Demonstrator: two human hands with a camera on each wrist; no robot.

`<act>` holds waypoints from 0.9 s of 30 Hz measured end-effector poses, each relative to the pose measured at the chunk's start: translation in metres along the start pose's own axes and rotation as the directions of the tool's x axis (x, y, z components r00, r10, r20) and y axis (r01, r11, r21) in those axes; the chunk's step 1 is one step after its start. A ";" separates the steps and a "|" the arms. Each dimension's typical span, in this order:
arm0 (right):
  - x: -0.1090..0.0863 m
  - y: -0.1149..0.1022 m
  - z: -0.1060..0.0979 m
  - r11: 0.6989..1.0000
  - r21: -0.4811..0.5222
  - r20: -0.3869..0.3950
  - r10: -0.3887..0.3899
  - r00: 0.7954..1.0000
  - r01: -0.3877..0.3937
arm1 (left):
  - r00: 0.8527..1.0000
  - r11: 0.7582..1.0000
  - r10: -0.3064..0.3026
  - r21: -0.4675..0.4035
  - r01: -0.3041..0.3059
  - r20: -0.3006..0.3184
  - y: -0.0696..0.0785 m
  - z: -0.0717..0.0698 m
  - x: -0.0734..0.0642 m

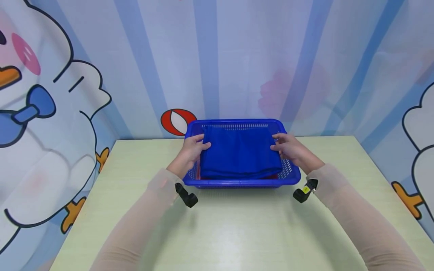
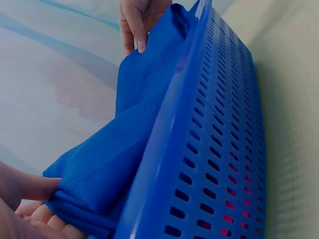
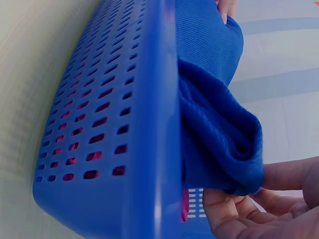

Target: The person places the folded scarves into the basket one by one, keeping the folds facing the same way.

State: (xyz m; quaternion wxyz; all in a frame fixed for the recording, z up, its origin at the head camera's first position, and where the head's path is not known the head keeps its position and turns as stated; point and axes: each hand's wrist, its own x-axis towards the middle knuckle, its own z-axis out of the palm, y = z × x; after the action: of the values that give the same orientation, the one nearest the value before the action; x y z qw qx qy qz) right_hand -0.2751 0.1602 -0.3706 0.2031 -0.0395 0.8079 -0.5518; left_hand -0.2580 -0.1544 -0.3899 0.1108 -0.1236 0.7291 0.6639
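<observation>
A folded blue cloth point(image 1: 241, 152) lies level inside the rim of a blue plastic basket point(image 1: 237, 183) with slotted walls. My left hand point(image 1: 194, 150) pinches its left edge, thumb on top and fingers beneath, as the left wrist view shows. On the opposite side, my right hand point(image 1: 288, 148) grips the right edge the same way; in the right wrist view the folded layers of cloth point(image 3: 219, 129) bulge beside the thumb. Something pink-red point(image 3: 185, 205) sits lower in the basket, mostly hidden under the cloth, its kind unclear.
The basket stands toward the back of a pale table point(image 1: 237, 226), near a printed blue-striped backdrop point(image 1: 234, 67). Small black cameras point(image 1: 186, 195) are worn on both wrists. The table surface continues in front of the basket and to both sides.
</observation>
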 end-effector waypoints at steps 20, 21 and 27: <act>0.003 0.006 0.005 0.996 -0.087 -0.015 0.001 1.000 -0.002 | 0.999 0.999 -0.024 0.031 0.025 -0.031 -0.007 0.003 0.005; 0.003 0.006 0.006 0.996 -0.092 -0.017 0.002 1.000 -0.003 | 0.999 0.999 -0.026 0.035 0.027 -0.033 -0.007 0.003 0.005; 0.003 0.007 0.008 0.993 -0.115 -0.013 0.013 1.000 -0.014 | 0.999 0.998 -0.041 0.044 0.043 -0.036 -0.010 0.003 0.006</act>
State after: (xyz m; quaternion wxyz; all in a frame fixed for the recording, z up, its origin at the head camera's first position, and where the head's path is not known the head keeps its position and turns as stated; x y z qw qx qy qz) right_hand -0.2739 0.1553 -0.3804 0.1993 -0.0422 0.8399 -0.5031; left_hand -0.2602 -0.1524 -0.4012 0.1148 -0.1480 0.7428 0.6428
